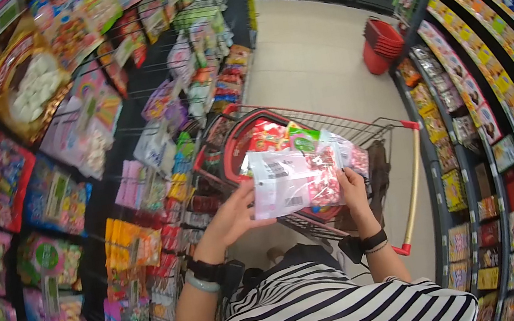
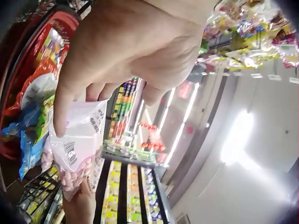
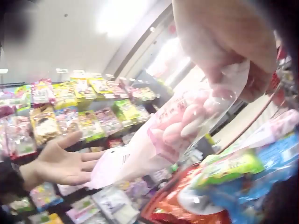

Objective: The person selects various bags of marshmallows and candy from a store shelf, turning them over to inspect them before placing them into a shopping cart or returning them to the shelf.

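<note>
A clear-and-pink bag of pink candy (image 1: 284, 183), with a barcode on its pale panel, is held up over a shopping cart. My right hand (image 1: 354, 190) grips the bag's right edge, and the right wrist view shows its fingers bent around the plastic beside the pink pieces. At the opposite end, my left hand (image 1: 236, 213) touches the bag's edge with its fingers extended. Its thumb stands away from the bag in the left wrist view. Behind the bag, a red basket (image 1: 229, 158) in the cart carries several candy packs, including a red pack (image 1: 268, 135).
The wire cart (image 1: 331, 114) stands before me, its yellow handle (image 1: 414, 175) on the right. Hanging candy bags (image 1: 37, 85) line the rack at left. Shelves of packaged snacks (image 1: 478, 184) run along the right. Stacked red baskets (image 1: 382, 44) stand farther up the aisle.
</note>
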